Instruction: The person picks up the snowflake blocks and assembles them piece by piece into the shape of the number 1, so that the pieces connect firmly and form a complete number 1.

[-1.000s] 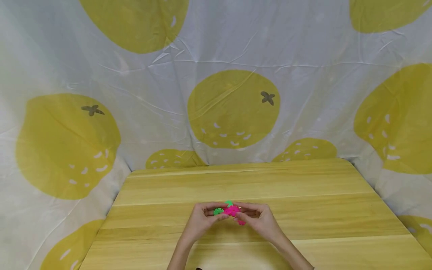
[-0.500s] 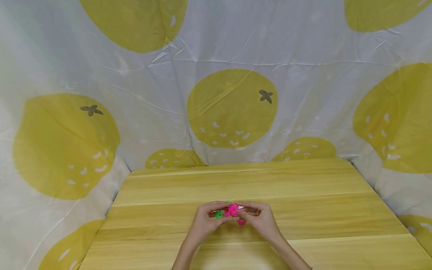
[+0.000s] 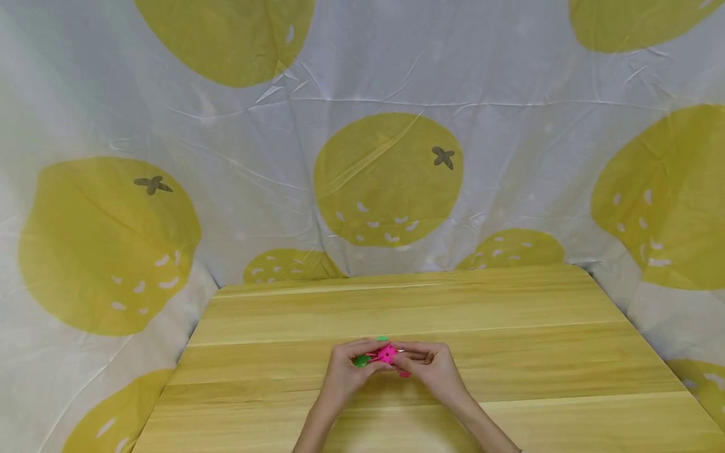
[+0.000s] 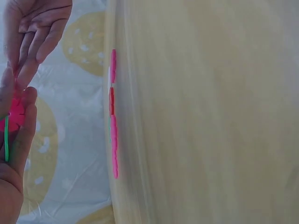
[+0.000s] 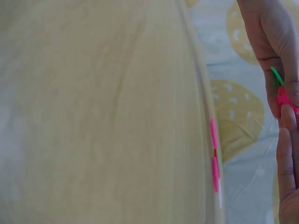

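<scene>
My left hand (image 3: 347, 370) pinches the joined snowflake building discs, thumb and fingers around a green disc (image 3: 362, 361) and the pink disc beside it. Opposite it, my right hand (image 3: 435, 370) pinches the pink disc (image 3: 387, 354) between thumb and index finger. The left wrist view gives the held pink disc (image 4: 17, 114) a notched rim and shows the green disc (image 4: 6, 140) edge-on. Bits of another green disc (image 3: 382, 338) and another pink disc (image 3: 404, 374) peek out around the fingers; whether these are held or lie on the table I cannot tell.
Both hands are over the wooden table (image 3: 272, 314). Several pink and red discs (image 4: 114, 144) show edge-on along the table's edge in the left wrist view; pink ones (image 5: 214, 133) appear likewise in the right. A lemon-patterned cloth (image 3: 255, 170) hangs around the back and sides.
The held discs have turned between my fingers: two pink discs faced the camera, now mainly one does. The green disc has tilted and darkened. My left hand has shifted slightly right.
</scene>
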The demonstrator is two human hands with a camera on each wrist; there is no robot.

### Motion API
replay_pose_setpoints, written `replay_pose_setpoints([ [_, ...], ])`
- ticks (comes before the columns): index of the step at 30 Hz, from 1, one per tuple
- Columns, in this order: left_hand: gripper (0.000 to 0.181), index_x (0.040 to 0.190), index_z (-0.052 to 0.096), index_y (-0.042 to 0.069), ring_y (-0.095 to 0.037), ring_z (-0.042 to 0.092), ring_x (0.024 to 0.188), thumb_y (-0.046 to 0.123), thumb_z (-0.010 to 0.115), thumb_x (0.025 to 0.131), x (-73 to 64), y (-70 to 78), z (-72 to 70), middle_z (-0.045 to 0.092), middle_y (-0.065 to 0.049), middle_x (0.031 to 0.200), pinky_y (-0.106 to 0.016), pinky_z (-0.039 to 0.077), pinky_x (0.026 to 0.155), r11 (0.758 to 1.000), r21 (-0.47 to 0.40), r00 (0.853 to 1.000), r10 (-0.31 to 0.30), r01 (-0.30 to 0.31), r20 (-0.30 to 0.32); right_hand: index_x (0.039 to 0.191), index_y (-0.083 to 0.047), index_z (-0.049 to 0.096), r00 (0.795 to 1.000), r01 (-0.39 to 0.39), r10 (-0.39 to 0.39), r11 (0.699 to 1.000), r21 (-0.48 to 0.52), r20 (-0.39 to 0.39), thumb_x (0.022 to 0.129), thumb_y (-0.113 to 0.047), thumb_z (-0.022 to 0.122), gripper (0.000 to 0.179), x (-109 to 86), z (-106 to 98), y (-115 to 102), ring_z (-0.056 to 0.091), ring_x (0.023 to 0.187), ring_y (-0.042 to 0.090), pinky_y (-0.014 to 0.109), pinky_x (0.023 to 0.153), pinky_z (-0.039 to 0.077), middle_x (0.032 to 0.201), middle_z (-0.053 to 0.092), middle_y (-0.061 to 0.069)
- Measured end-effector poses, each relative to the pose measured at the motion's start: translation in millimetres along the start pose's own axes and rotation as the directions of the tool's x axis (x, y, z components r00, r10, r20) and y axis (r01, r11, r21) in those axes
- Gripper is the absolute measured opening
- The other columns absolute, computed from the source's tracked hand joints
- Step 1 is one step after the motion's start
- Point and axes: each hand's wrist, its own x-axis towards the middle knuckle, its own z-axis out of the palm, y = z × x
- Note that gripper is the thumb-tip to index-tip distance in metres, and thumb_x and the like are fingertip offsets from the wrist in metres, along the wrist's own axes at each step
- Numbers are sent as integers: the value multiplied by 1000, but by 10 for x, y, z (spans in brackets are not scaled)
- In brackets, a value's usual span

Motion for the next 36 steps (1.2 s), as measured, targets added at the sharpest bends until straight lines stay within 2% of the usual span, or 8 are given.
replay_pose_setpoints([
  [2,35,112,80,4,-22,77,98,7,87,77,-1,8,-6,80,-13,109,-26,63,83,999,-9,999,-34,34,8,125,8,70,1000,-12,12,1000,-4,-3,97,-13,74,35,4,-7,-1,79,90,16,44,82,63,108,75,29],
  [5,35,112,80,3,-19,77,99,8,87,78,-3,8,-23,80,-11,111,-23,62,83,995,-21,995,-102,102,19,123,7,71,999,-21,20,999,-26,-34,96,-14,75,34,20,-30,3,78,94,16,35,85,64,109,76,26],
  [8,36,113,79,2,-21,76,102,11,86,80,2,0,-50,79,-11,113,-21,61,85,986,-20,986,-163,163,25,122,8,71,996,-38,35,999,-39,-77,95,-15,76,35,42,-81,9,78,97,14,28,86,62,111,77,23],
  [10,36,114,79,1,-25,76,105,12,86,80,5,-9,-70,78,-12,115,-21,60,87,983,-3,983,-183,183,19,122,10,70,994,-53,49,998,-40,-93,94,-14,77,38,57,-124,13,77,97,11,28,87,62,112,77,23],
  [18,33,113,80,8,-24,75,104,11,87,80,11,-47,-135,79,-12,114,-20,59,87,972,25,973,-233,233,-3,122,11,69,988,-147,143,987,-58,-56,89,-8,80,40,87,-269,56,76,92,13,28,85,63,112,75,28],
  [25,35,114,78,1,-17,75,100,8,86,81,18,-56,-159,79,-12,112,-18,59,84,969,17,969,-246,246,6,121,9,71,983,-180,183,975,-132,14,88,-2,78,35,78,-367,95,75,93,26,27,71,62,112,74,29],
  [31,35,114,78,1,-21,74,99,9,86,81,35,-59,-151,79,-13,112,-17,58,84,962,15,961,-275,274,14,122,5,72,975,-219,220,968,-121,-11,87,-6,81,37,96,-398,119,72,84,15,25,63,59,109,75,27],
  [36,36,113,78,1,-18,74,97,10,87,80,32,-63,-161,78,-14,112,-17,58,83,956,-3,955,-294,294,21,122,6,72,971,-240,239,962,-130,-21,85,-5,83,41,156,-409,146,69,77,12,25,62,59,102,74,23],
])
